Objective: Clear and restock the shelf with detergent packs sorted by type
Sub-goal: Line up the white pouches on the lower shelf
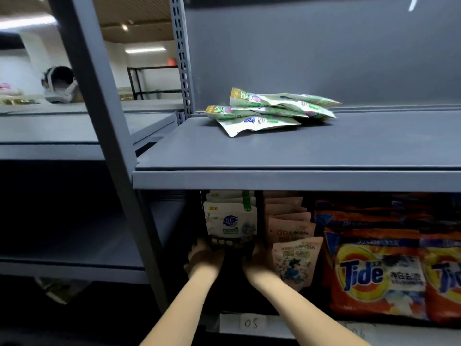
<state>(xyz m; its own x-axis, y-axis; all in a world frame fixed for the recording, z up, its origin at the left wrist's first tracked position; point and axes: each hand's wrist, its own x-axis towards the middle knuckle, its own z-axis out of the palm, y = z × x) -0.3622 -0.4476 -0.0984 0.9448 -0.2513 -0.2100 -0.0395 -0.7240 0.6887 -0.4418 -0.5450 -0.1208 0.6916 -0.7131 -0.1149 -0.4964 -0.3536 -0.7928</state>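
Both hands, left (205, 255) and right (257, 258), clasp the base of the white pack row (230, 222) on the lower shelf (252, 323). Squeeze evenly, draw straight out, clear of the pink packs (290, 228) alongside.

My fingers (199, 248) bracket a white pack (230, 222) with blue lettering and green trim. Right of them I see peach pouches (289, 221), one blue-flowered, then orange Tide bags (374, 273). Above, pale-green packs (272, 109) lie on grey shelf (299, 181).
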